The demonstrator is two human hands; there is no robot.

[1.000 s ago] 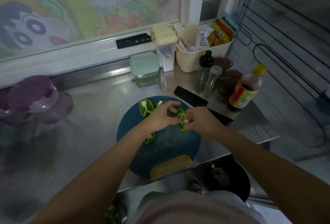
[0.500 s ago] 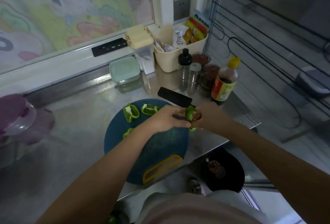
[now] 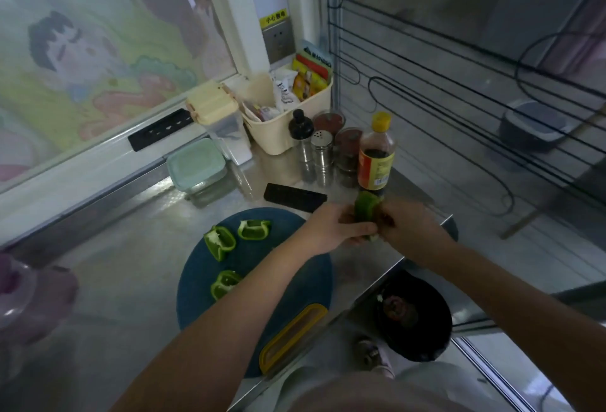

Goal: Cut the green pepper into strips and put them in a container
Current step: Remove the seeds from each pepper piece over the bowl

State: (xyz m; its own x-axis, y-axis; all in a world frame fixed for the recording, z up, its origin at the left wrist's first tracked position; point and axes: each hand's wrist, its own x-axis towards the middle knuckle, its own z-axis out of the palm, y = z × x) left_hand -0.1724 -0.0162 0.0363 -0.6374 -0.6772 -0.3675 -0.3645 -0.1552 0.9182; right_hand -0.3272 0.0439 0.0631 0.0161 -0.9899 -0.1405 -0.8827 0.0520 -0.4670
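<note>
Left hand (image 3: 334, 228) and right hand (image 3: 410, 228) both pinch one pepper piece (image 3: 366, 211), held upright above desk (image 3: 114, 280) edge, right of board (image 3: 255, 280). Three more pepper pieces (image 3: 219, 242) lie cut-side up on board's left half. Knife handle (image 3: 295, 196) just behind hands. Sauce bottle (image 3: 375, 152) and shakers (image 3: 323, 155) beyond. Lidded green container (image 3: 195, 162) near window.

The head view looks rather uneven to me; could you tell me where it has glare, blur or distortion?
Head view: soft glare streaks on the steel counter near the window; the purple container at the left edge is blurred; wide-angle bending curves the window frame; both hands and the pepper piece look slightly soft.
</note>
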